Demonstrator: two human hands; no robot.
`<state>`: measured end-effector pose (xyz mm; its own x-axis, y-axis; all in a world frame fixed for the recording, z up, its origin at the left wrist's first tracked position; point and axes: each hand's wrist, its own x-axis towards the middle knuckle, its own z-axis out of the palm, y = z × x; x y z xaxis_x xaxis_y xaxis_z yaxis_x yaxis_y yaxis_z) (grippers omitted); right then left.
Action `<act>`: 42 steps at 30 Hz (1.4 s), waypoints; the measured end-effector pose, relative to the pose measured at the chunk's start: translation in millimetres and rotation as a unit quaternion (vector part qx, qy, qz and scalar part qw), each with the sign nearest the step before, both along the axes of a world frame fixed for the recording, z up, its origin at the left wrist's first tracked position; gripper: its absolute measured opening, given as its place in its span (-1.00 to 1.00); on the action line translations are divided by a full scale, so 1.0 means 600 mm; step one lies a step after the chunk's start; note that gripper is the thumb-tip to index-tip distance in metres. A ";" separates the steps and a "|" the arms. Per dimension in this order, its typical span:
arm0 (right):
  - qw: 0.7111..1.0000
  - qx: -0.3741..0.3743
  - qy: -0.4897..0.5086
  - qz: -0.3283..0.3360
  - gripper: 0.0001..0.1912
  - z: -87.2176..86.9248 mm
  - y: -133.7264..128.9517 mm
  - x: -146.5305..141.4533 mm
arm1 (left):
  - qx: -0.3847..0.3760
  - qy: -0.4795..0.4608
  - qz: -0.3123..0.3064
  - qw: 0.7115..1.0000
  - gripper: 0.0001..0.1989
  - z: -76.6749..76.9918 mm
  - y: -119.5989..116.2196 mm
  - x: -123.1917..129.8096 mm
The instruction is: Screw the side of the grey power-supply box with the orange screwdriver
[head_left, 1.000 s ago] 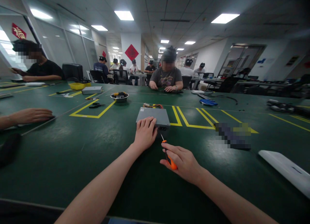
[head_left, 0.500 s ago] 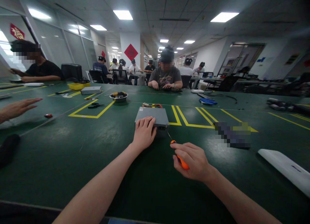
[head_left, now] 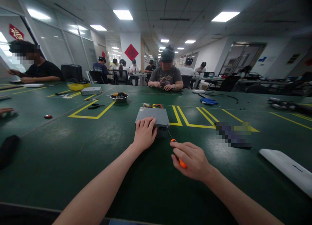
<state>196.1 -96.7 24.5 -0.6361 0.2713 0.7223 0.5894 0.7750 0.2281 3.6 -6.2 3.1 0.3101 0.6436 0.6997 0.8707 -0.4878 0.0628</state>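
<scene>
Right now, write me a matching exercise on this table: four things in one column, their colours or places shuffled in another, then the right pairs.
Things:
1. screwdriver
2. metal box
3. tray
4. bowl

Colours or places:
A. yellow
B. has the left hand on it
C. round, silver-coloured
D. held in the right hand

Right pairs: 1-D, 2-B, 3-A, 4-C

Your left arm (head_left: 104,179) slants in from the lower left, its left hand (head_left: 143,134) palm down, fingers (head_left: 146,121) side by side and slightly bent, thumb (head_left: 154,133) to their right. Your right arm (head_left: 231,189) comes from the lower right, the right hand (head_left: 191,160) curled, thumb opposite the fingers. Your hands are apart, the left farther forward.
</scene>
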 end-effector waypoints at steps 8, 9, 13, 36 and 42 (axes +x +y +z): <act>0.990 -0.092 -0.099 0.035 -0.62 0.001 -0.009 -0.001 | -0.002 0.001 -0.007 1.000 -0.64 0.001 0.000 -0.002; 0.991 -0.084 -0.093 0.041 -0.63 0.000 -0.008 0.000 | -0.002 0.003 -0.007 1.000 -0.64 0.001 0.000 -0.003; 0.997 -0.048 -0.027 0.063 -0.73 -0.006 -0.003 0.007 | -0.001 0.005 -0.006 1.000 -0.64 0.001 0.001 -0.003; 0.961 -0.268 -0.057 0.019 -0.61 0.034 -0.026 0.003 | -0.004 0.000 -0.007 1.000 -0.64 0.002 0.000 -0.002; 0.967 -0.240 -0.085 0.025 -0.72 0.034 -0.031 0.000 | -0.005 0.006 -0.007 1.000 -0.64 0.000 0.002 -0.003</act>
